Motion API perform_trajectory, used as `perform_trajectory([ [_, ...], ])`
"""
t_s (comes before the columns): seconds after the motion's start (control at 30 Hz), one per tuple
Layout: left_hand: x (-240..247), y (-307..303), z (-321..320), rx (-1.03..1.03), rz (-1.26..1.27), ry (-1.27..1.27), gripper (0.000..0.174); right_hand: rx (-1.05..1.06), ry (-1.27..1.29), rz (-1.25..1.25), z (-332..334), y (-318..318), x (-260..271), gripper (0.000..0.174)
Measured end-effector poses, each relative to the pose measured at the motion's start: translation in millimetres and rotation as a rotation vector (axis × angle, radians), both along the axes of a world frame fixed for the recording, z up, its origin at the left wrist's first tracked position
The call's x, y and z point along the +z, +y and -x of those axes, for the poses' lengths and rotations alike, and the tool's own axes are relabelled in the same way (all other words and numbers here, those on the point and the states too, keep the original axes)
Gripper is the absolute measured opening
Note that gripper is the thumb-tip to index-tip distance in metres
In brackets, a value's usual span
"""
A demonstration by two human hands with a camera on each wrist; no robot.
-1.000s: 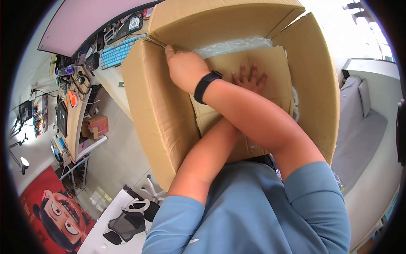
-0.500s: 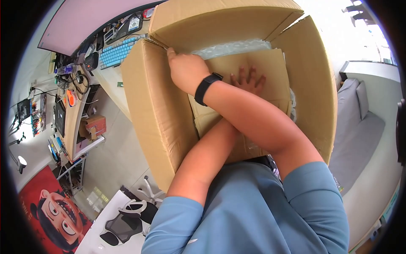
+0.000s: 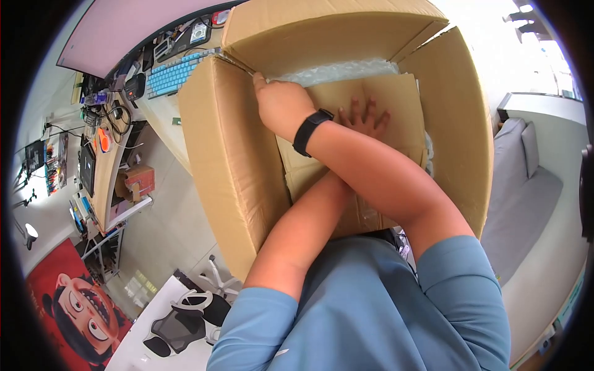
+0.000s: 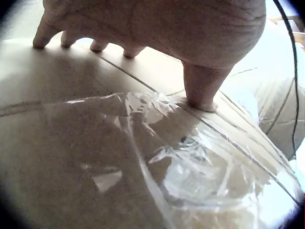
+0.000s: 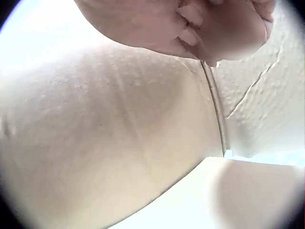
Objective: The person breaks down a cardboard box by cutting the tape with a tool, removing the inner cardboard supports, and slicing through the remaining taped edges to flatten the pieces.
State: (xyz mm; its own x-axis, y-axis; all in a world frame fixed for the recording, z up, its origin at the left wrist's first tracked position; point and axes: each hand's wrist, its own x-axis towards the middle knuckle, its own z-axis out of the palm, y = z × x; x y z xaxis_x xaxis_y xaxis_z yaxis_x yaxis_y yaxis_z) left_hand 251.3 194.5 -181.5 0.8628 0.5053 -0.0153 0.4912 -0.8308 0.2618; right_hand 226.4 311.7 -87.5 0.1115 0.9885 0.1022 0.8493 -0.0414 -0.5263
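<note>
The person's forearms cross over an open cardboard box [image 3: 223, 161], the right one on top. My left hand [image 3: 366, 123] presses down with spread, straight fingers on a flat cardboard sheet [image 3: 396, 96] inside the box. In the left wrist view, the fingertips and thumb touch the sheet next to a strip of clear, wrinkled tape [image 4: 190, 176]. My right hand [image 3: 284, 108] has its index finger stretched toward the box's far left inner corner. Its other fingers are curled into the palm around nothing visible, as the right wrist view shows. A black band [image 3: 309, 133] circles the right wrist.
Bubble wrap [image 3: 340, 71] shows behind the sheet. Raised box flaps [image 3: 334, 31] surround the opening. Left of the box is a desk with a blue keyboard [image 3: 173, 77]; a grey sofa [image 3: 526, 185] stands right. A mesh chair [image 3: 182, 324] is at lower left.
My right hand has shifted slightly right and toward the body, its index fingertip still by the corner seam. The left hand keeps its place on the sheet.
</note>
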Motion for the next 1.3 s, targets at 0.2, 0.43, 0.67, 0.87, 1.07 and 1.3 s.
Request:
perform_trajectory([
  [0.2,6.2,-0.2,2.1,-0.018,0.074,0.029,0.075,-0.006,0.014,0.001,3.0,8.5,-11.3,0.048],
  [0.43,7.9,2.1,1.4,-0.023,0.079,0.028,0.075,-0.019,0.003,0.012,2.2,7.1,-18.4,0.045],
  [0.67,0.8,-1.7,-4.3,0.006,0.046,0.151,0.094,0.030,0.034,0.135,-2.3,-3.0,-12.8,0.041],
  [0.87,5.9,1.1,1.5,-0.017,0.066,0.010,0.077,0.005,0.020,0.066,0.1,2.1,-24.2,0.043],
  [1.07,8.6,1.4,2.3,-0.021,0.108,0.015,0.075,-0.001,0.057,0.111,1.4,6.0,-31.2,0.042],
  [1.3,4.1,1.4,-1.7,-0.024,0.074,0.188,0.095,0.014,0.049,0.205,-0.7,2.5,-40.8,0.046],
])
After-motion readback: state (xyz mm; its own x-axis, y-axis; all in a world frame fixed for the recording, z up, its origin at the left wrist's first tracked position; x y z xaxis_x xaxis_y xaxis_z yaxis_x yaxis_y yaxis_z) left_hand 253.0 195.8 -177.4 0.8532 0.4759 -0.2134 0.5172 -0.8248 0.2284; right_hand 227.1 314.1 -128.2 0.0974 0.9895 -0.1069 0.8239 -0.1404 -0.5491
